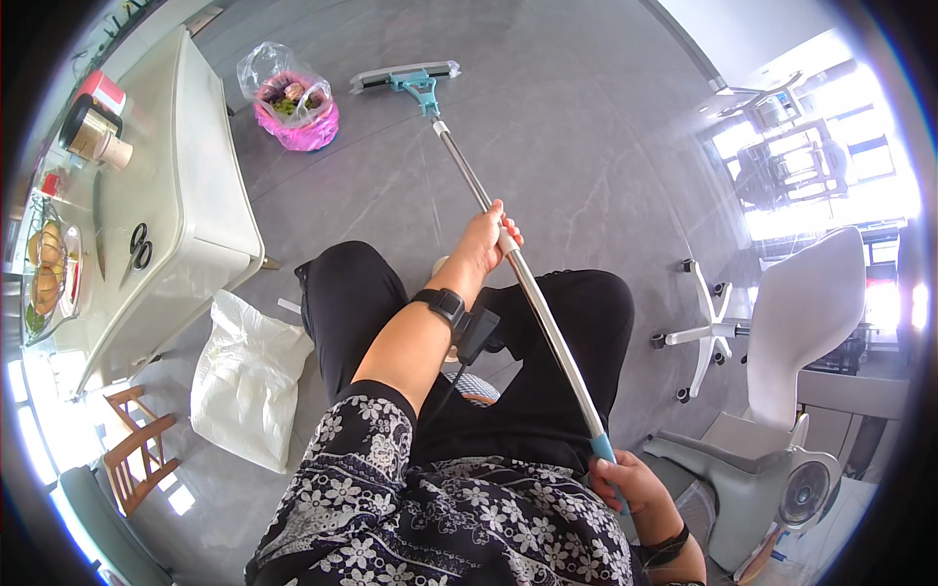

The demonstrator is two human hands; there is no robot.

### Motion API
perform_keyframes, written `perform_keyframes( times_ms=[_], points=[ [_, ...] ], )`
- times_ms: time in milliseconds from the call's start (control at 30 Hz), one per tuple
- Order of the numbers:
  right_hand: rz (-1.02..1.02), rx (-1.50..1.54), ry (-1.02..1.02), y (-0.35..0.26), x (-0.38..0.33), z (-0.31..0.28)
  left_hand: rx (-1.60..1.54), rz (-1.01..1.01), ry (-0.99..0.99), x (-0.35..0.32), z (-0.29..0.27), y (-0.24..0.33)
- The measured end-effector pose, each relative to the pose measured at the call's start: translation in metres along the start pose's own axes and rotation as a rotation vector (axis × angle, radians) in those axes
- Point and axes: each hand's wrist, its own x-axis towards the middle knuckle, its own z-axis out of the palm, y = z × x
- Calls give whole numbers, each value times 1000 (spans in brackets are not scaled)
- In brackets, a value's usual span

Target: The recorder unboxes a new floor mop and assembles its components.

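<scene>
A long floor squeegee (557, 347) slants across my lap, with a silver and white pole, a teal end grip and a teal head with a wide grey strip. Its head rests on the grey floor ahead of me. My left hand (486, 239) wraps round the pole about halfway along. Near my right hip, my right hand (630, 481) is closed on the teal end grip. Left of the squeegee head stands a pink bag-lined bin (305, 129) with plant scraps and other waste inside.
At left stands a white table (147, 200) with scissors (142, 246), a knife, jars and a fruit bowl (68, 283). Beside my left leg lies a white plastic bag (249, 381), near a small wooden chair (142, 454). A white swivel chair (806, 313) and a fan (811, 491) are on the right.
</scene>
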Motion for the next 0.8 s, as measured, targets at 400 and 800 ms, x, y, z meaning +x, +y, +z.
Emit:
perform_keyframes(
  times_ms=[400, 800],
  points=[
    [-117, -671, 418, 1, -8, 18, -56, -63, 79, 6, -10, -3],
    [-49, -1306, 764, 24, -11, 25, -5, -26, 109, 19, -14, 9]
  ],
)
